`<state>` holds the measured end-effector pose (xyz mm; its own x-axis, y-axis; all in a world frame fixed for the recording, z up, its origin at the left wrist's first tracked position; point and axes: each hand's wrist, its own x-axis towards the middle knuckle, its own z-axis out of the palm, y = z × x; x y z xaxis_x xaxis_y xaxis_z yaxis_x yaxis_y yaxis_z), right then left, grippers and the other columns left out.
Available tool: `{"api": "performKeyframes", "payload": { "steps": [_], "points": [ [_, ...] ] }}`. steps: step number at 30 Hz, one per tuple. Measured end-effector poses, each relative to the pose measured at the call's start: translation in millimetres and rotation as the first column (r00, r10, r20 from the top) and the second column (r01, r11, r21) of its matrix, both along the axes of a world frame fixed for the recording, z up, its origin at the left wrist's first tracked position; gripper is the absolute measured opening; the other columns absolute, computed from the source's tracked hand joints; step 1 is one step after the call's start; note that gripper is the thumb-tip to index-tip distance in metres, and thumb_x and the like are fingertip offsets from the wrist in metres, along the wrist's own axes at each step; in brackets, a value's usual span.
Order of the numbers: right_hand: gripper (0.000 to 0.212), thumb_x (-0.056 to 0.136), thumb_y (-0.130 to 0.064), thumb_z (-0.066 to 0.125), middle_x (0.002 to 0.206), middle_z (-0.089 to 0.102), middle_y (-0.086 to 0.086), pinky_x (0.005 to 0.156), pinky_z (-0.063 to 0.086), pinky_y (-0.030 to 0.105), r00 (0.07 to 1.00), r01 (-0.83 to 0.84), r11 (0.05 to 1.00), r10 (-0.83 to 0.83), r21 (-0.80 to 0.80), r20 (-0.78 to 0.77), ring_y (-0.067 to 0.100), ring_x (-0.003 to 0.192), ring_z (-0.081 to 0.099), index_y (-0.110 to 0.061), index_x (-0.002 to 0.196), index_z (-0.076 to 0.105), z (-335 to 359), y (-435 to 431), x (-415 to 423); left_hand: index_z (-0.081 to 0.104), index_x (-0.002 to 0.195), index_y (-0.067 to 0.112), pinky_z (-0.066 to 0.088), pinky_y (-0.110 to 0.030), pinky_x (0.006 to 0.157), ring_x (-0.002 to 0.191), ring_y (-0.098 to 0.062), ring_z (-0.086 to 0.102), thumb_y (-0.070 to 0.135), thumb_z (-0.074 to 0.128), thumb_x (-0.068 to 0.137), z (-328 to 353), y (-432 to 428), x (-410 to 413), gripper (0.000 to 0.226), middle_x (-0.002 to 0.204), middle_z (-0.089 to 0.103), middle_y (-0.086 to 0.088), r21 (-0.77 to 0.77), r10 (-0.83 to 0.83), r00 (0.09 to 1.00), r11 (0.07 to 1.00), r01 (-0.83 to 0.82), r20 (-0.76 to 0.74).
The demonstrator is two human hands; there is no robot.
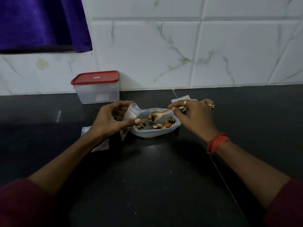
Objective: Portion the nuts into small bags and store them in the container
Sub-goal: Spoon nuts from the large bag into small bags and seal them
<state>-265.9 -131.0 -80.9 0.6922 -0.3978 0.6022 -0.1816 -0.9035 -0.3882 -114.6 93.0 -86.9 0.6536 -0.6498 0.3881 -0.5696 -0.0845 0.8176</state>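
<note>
Black countertop (147, 177), bearing lidded container (96, 87), dish of nuts (155, 128), small flat bags (100, 145).

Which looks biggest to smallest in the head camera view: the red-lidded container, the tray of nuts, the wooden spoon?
1. Red-lidded container, though it sits farther back than the others.
2. Tray of nuts, a bit narrower across and much shallower, so its area is smaller.
3. Wooden spoon, clearly smallest, its handle partly hidden by the right hand.

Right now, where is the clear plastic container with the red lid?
The clear red-lidded container stands closed at the back left of the black counter, against the tiled wall.
</note>
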Motion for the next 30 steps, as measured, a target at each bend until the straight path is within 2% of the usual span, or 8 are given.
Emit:
{"api": "performKeyframes", "payload": {
  "steps": [3, 6, 9, 14, 17, 20, 25, 30],
  "points": [
    [0.014, 0.092, -0.038, 0.065, 0.070, 0.065, -0.019, 0.088, 0.023, 0.038, 1.000, -0.025, 0.957, 0.027, -0.288, 0.003, 0.006, 0.076, 0.057, -0.042, 0.101, 0.076, 2, -2, -3, 0.062, 0.127, 0.022, 0.055, -0.015, 0.084, 0.106, 0.001, 0.065, 0.033, 0.082, 0.065, 0, 0, 0, 0.067, 0.116, 0.068, 0.009, -0.001, -0.005, 1.000, 1.000, 0.005, -0.008],
    [0.014, 0.093, -0.039, 0.067, 0.071, 0.065, -0.020, 0.089, 0.021, 0.038, 0.998, -0.049, 0.923, 0.030, -0.381, -0.057, 0.008, 0.078, 0.060, -0.046, 0.103, 0.075, 3, -4, -2, 0.063, 0.127, 0.021, 0.055, -0.015, 0.082, 0.105, 0.000, 0.065, 0.032, 0.083, 0.065, -1, 0, 0, 0.066, 0.115, 0.068, 0.009, -0.002, -0.004, 1.000, 1.000, 0.004, -0.009],
    [0.014, 0.093, -0.038, 0.067, 0.049, 0.042, -0.027, 0.086, 0.021, 0.035, 0.993, -0.105, 0.969, 0.090, -0.224, -0.074, -0.001, 0.070, 0.047, -0.045, 0.103, 0.075, 2, -6, 1, 0.063, 0.126, 0.021, 0.055, -0.015, 0.081, 0.103, -0.001, 0.066, 0.030, 0.083, 0.066, -1, 0, 0, 0.064, 0.114, 0.069, 0.008, -0.006, 0.000, 1.000, 1.000, 0.000, -0.010],
    [0.017, 0.086, -0.053, 0.055, 0.064, 0.068, -0.017, 0.094, 0.044, 0.048, 0.973, -0.188, 0.972, 0.204, 0.140, -0.109, 0.004, 0.073, 0.063, -0.058, 0.092, 0.070, -3, -3, 3, 0.063, 0.126, 0.021, 0.054, -0.014, 0.079, 0.102, 0.001, 0.066, 0.029, 0.082, 0.066, 0, 0, -1, 0.064, 0.113, 0.068, 0.008, -0.003, -0.008, 1.000, 1.000, 0.008, -0.013],
    [0.016, 0.091, -0.041, 0.063, 0.068, 0.069, -0.012, 0.079, 0.039, 0.034, 0.963, -0.215, 0.961, 0.239, 0.177, -0.127, 0.002, 0.063, 0.057, -0.053, 0.094, 0.072, -5, 1, 5, 0.062, 0.127, 0.020, 0.053, -0.012, 0.078, 0.102, 0.003, 0.065, 0.028, 0.082, 0.066, 1, 0, -1, 0.064, 0.113, 0.068, 0.009, -0.005, -0.005, 1.000, 1.000, 0.005, -0.009],
    [0.021, 0.092, -0.031, 0.067, 0.070, 0.070, -0.013, 0.066, 0.047, 0.035, 0.948, -0.252, 0.950, 0.281, 0.186, -0.149, 0.008, 0.063, 0.061, -0.051, 0.093, 0.072, -4, 9, 6, 0.062, 0.128, 0.018, 0.052, -0.010, 0.076, 0.101, 0.006, 0.064, 0.024, 0.082, 0.068, 1, -1, -1, 0.064, 0.112, 0.067, 0.010, 0.003, -0.001, 1.000, 1.000, 0.001, 0.000],
    [0.027, 0.092, -0.024, 0.066, 0.075, 0.074, -0.009, 0.079, 0.058, 0.048, 0.939, -0.262, 0.909, 0.318, 0.325, -0.133, 0.019, 0.076, 0.072, -0.049, 0.084, 0.072, -1, 10, 5, 0.062, 0.127, 0.018, 0.052, -0.010, 0.075, 0.099, 0.006, 0.065, 0.026, 0.082, 0.067, 2, -1, -3, 0.064, 0.111, 0.067, 0.010, -0.008, -0.006, 1.000, 1.000, 0.006, -0.003],
    [0.022, 0.093, -0.019, 0.065, 0.072, 0.074, -0.008, 0.077, 0.050, 0.019, 0.942, -0.218, 0.862, 0.309, 0.458, -0.131, 0.003, 0.079, 0.069, -0.037, 0.090, 0.077, 0, 18, 3, 0.062, 0.127, 0.019, 0.053, -0.011, 0.076, 0.100, 0.005, 0.065, 0.028, 0.083, 0.066, 2, 0, -1, 0.065, 0.112, 0.068, 0.008, -0.003, -0.001, 1.000, 1.000, 0.001, -0.004]
  ]
}}
